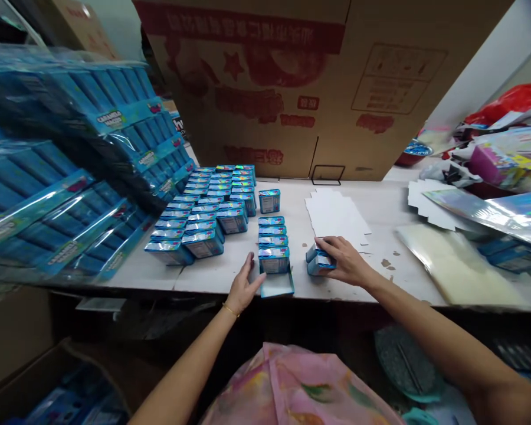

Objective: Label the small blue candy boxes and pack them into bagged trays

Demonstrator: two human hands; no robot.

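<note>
My left hand [243, 284] lies open on the white table top [133, 278], its fingertips against the open flap [277, 287] of a small blue holographic box [274, 261]. My right hand [341, 258] grips a small blue box [319, 262], with a second box edge showing behind it. Several more boxes stand in a short column [272, 237] just behind the open one. A large block of upright boxes [207, 221] fills the table to the left. Behind my right hand lies a flat white die-cut card blank [336, 215].
Shrink-wrapped stacks of blue packs [57, 159] rise at the left. A large cardboard carton [248, 77] stands along the back of the table. At the right lie holographic sheets [491, 206], a pale plastic-wrapped sheet [455, 262] and a red bag [508, 100].
</note>
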